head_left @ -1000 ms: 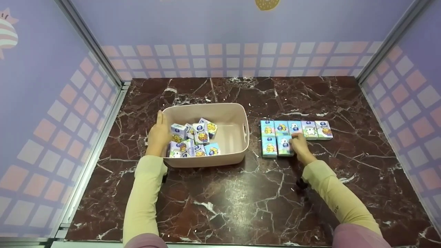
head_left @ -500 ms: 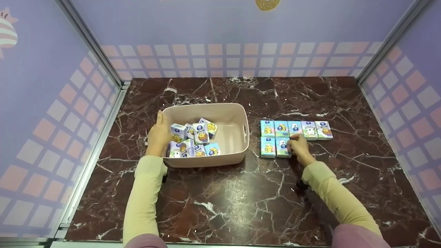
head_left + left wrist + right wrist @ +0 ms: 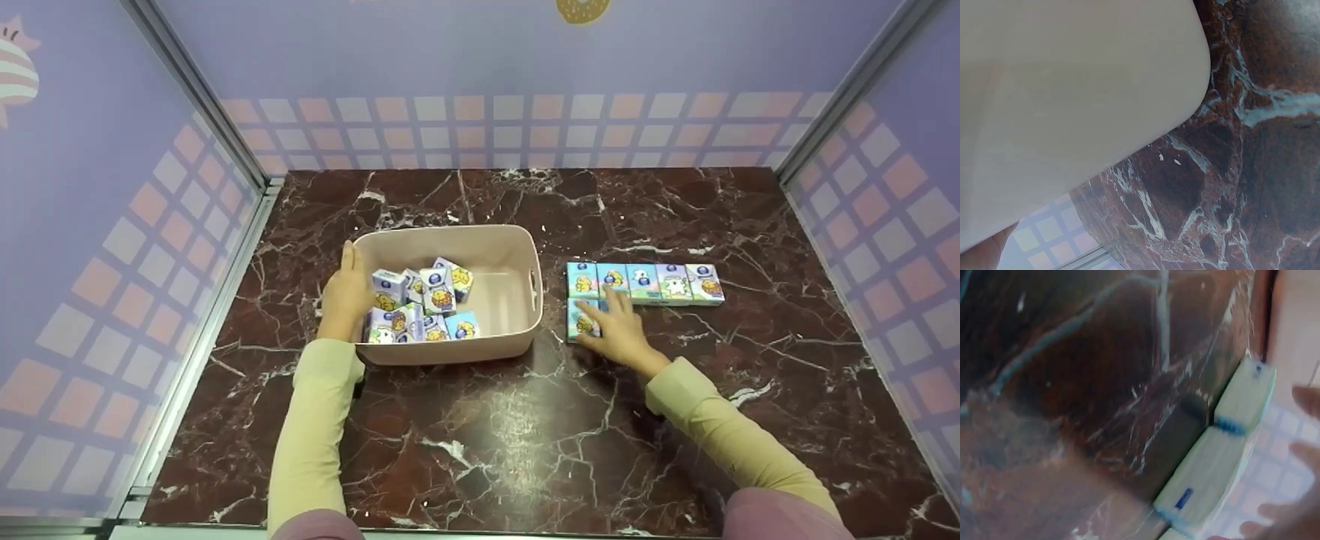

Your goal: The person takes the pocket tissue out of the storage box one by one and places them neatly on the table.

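My left hand holds the left end of a beige plastic bin, its fingers at the rim. In the left wrist view the bin's smooth outer wall fills much of the frame, and a bit of the hand shows at the lower left. Small pocket tissue packs lie jumbled in the bin's left half. On the right, more packs lie flat, a far row and a shorter near row. Over the near row spreads my right hand, fingers apart, hiding one pack.
The bin stands on a dark red marbled tabletop. Purple panels with a checked band close off the back and both sides. Metal frame strips run along the corners.
The near-row packs shifted slightly left, with my right fingers at the right-hand pack. Then my right hand left that edge, moved left over the near row and spread its fingers. My left hand stayed put.
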Tool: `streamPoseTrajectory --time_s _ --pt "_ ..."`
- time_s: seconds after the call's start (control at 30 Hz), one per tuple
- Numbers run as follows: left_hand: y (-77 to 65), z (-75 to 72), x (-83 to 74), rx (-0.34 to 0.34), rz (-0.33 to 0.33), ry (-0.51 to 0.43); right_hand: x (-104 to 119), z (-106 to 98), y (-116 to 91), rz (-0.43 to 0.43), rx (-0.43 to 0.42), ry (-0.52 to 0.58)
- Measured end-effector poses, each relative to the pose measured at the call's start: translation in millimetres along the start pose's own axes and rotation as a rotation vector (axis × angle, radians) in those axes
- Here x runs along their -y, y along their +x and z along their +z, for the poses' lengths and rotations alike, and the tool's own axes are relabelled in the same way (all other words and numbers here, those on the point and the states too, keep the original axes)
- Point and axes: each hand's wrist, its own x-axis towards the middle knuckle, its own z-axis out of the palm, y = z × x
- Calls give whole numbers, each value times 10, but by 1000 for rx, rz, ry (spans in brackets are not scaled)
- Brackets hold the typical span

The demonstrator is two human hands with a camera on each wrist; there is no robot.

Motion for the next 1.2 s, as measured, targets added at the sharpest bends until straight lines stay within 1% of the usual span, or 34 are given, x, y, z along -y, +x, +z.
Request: streamPoseTrajectory --time_s 0.07,0.13,0.2,0.27,0.47,0.7,0.73,0.8,0.87,0.97,1.03,1.2 --pt "-2 3 1 -3 -1 0 37 33 -22 -41 75 -44" --pt "-1 4 2 -5 2 1 57 62 -40 -52 144 -69" --pt "0 3 0 -7 4 2 64 78 -50 -56 182 -84" --pt "0 2 0 -8 3 3 61 84 -54 -54 195 -87" --pt "1 -1 -1 5 -8 6 35 61 -63 -68 198 -67" --pt "-4 6 6 -10 8 24 24 3 -37 -60 236 -30" --pt "-4 9 7 -13 9 26 34 -19 -20 -62 232 -29" --pt "-4 10 7 -17 11 28 69 -79 26 -68 197 -9" --pt "-3 9 7 -18 12 28 122 -153 86 -87 129 33" --pt "-6 4 4 -20 14 27 234 -271 181 -128 11 142" --pt "-7 5 6 -24 16 27 327 -344 236 -157 -50 218" --pt "-7 16 15 -20 12 25 602 -457 341 -210 -152 390"
